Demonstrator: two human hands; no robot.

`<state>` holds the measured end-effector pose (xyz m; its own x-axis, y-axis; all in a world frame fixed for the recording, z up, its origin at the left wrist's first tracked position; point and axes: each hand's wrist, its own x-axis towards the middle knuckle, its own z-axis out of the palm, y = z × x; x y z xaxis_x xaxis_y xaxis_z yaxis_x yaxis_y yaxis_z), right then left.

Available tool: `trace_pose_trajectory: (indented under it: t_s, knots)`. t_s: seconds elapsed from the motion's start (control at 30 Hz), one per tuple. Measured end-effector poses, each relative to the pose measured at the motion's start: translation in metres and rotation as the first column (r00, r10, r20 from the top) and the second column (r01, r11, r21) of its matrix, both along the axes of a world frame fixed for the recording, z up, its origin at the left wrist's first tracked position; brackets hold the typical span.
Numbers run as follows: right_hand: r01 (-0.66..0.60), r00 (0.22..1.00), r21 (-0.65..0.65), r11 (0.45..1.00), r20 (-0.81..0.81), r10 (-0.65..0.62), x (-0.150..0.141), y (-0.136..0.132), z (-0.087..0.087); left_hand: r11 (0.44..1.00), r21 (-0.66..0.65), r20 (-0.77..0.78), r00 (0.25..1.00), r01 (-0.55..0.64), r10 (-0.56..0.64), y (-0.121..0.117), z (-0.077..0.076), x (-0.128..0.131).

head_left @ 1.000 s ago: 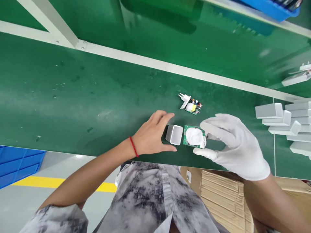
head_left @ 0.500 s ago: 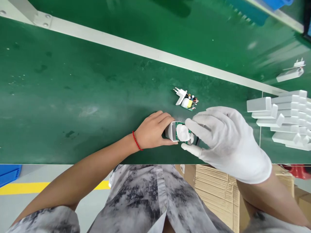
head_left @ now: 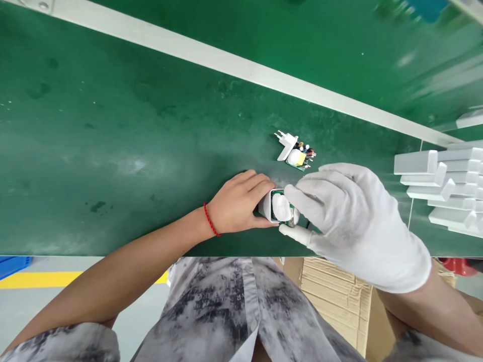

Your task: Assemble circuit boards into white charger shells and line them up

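My bare left hand [head_left: 241, 203], with a red cord at the wrist, is wrapped round a white plastic housing [head_left: 265, 205] close to the bench's front edge. A green circuit board [head_left: 281, 207] with a white blob on it sits partly inside the housing's open end. My right hand [head_left: 339, 216], in a white glove, pinches the board's outer end between thumb and fingers. Beyond the hands lies a second circuit board [head_left: 296, 158] with a white plug cover [head_left: 287, 144] attached, its two pins pointing left.
Several white housings [head_left: 426, 173] are stacked on the right of the green bench [head_left: 113, 151]. A pale metal rail [head_left: 241, 68] crosses the back. Under the front edge are cardboard boxes [head_left: 332, 296] and a blue bin [head_left: 13, 265].
The board sits deeper in the housing, and my gloved hand has come slightly left toward my left hand. The view has shifted a little.
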<state>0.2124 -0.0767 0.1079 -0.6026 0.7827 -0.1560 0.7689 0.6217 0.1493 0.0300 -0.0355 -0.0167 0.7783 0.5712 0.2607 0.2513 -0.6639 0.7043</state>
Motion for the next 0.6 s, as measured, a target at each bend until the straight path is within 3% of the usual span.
trace_pose_trajectory:
  t_s: [0.6]
  knots:
    - [0.015,0.999,0.027,1.0,0.032,-0.015,-0.013,0.003,0.002,0.999,0.021,-0.027,0.999,0.024,-0.024,0.0,-0.002,-0.001]
